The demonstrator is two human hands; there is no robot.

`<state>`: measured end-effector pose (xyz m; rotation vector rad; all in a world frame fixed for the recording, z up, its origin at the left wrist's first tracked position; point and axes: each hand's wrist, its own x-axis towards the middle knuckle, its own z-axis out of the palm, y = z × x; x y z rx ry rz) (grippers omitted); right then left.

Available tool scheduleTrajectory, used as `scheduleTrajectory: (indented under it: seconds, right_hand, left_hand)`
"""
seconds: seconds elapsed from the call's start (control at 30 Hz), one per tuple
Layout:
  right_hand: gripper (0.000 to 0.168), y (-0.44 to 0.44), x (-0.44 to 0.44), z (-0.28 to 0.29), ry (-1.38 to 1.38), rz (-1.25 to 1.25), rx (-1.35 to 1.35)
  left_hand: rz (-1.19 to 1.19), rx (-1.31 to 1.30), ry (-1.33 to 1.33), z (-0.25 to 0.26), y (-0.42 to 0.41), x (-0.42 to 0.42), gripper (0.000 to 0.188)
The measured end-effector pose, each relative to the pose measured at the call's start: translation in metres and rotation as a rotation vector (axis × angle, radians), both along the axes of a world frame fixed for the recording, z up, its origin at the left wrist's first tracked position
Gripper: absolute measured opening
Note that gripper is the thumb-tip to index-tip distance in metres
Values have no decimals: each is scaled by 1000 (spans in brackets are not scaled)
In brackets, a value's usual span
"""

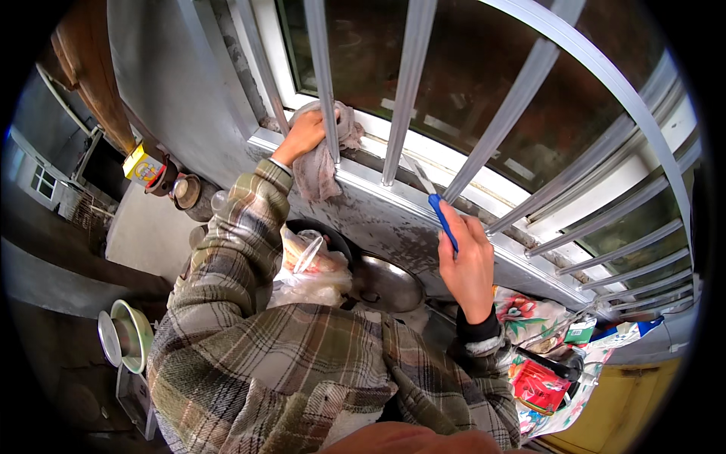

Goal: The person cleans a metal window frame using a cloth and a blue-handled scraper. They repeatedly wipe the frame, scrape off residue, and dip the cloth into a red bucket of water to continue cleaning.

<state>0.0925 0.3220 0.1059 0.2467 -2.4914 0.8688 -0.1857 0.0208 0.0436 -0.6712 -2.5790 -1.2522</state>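
My left hand grips a damp-looking grey-pink rag at the left corner of the window sill. Part of the rag lies behind a metal bar, and its lower end hangs over the sill's front edge. My right hand holds a blue-handled tool with a narrow metal blade, a knife or a scraper. Its blade points up and left between two bars, above the dirty strip of sill by the white window frame. Whether the tip touches the sill, I cannot tell.
Metal window bars stand close around both hands. Below the sill are a white plastic bag and a round metal lid. At right, a floral cloth bears a red packet. Pots sit at left.
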Motion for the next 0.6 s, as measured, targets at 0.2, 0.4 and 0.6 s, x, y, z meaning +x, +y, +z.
scheduleTrajectory:
  seconds: [0.2,0.4,0.6]
  right_hand:
    - [43,-13,-50,-5,-6,-11,146]
    - [46,-26,-82,-23,-37,10,297]
    - [45,-40,-107,-28,-42,47,339]
  left_hand:
    - [58,-56,3,-21,3,-9,60]
    - [71,-60,13,-23,6,-5,42]
    - [92,-22,-27,-15,7,2,44]
